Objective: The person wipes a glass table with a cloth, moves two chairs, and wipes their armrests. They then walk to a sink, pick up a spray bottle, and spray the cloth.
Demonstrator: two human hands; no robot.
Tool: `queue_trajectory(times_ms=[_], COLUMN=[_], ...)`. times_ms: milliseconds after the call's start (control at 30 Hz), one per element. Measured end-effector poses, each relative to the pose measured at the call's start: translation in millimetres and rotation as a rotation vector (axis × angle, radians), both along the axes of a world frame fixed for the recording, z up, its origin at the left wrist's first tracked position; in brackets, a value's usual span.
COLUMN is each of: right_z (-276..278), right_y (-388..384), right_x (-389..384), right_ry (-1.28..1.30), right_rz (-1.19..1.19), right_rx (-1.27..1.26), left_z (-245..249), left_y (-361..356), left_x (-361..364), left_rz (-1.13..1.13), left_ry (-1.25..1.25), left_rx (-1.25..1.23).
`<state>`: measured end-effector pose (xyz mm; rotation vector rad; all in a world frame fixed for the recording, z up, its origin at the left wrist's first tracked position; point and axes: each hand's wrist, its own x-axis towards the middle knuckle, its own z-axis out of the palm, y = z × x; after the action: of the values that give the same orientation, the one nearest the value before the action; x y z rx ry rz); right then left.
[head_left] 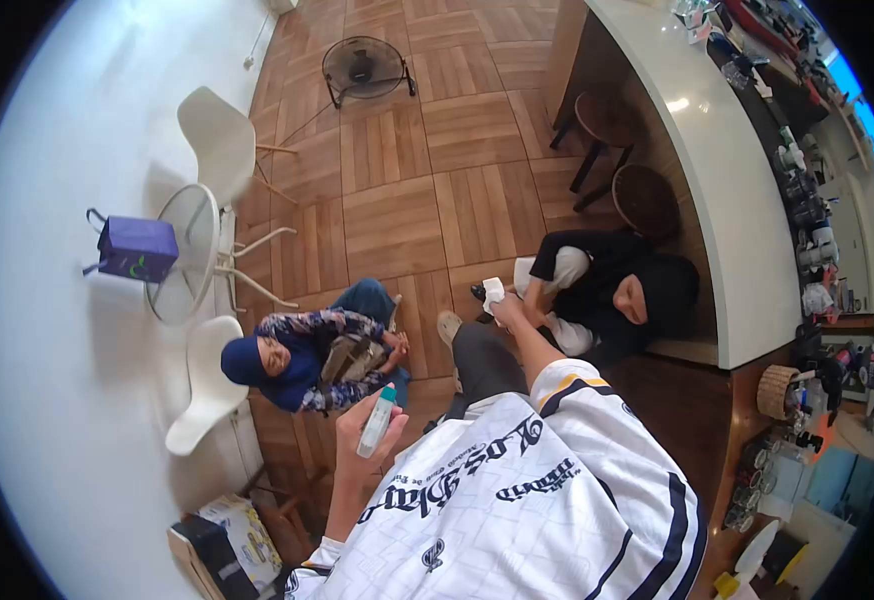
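My left hand (355, 428) is closed around a small whitish bottle (376, 424) with a green cap, held upright near my chest. Reaching forward, my right hand (506, 311) grips a crumpled white tissue (494, 291) between its fingers. Close to that hand sits a person in a black head covering (663, 292) and dark top, whose own arms are near the tissue. On my left, another person in a blue head covering (244, 361) and patterned top sits with a grey-beige bag (348, 357) in front of them.
At the left, a purple bag (137, 248) stands on a round glass table (193, 225), with a white chair (219, 135) on its far side. A floor fan (365, 67) stands ahead. Along the right runs a white counter (702, 150), with stools (645, 200) beneath it.
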<state>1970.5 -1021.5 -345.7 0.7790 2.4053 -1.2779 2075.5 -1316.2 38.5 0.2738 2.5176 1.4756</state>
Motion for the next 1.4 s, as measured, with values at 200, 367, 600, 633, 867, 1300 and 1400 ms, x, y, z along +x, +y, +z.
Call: queue_trajectory(times_ms=[200,367,600,633,867,1300,1400], right_z=[8,-76,-28,-14,124,230,232], right_y=[57,133,243,249,317,478,502], right_x=[-102,-190,-379,-413,-664,-969,-1004], right_ry=[-0.091,-0.260,-0.282,-0.204,0.204,0.467,0.444], right_rz=[-0.118,-0.299,-0.472,-0.515,-0.498,-0.725,-0.898], right_rx=[0.016,0.056,-0.137,-0.184,-0.379,-0.459,-0.462], left_z=[-21,-10,-2,1,1,-11,12], left_y=[39,120,212,223,292,429,476], left_x=[-141,-293,-541,-572,-766,-1218,-1315], left_rz=[-0.019,0.120,0.089,0.100,0.162,-0.184,-0.308], left_ry=[-0.013,-0.072,0.024,0.029,0.148,0.405,0.468], left_rx=[0.078,0.237,0.040,0.096,0.206,0.249,0.267])
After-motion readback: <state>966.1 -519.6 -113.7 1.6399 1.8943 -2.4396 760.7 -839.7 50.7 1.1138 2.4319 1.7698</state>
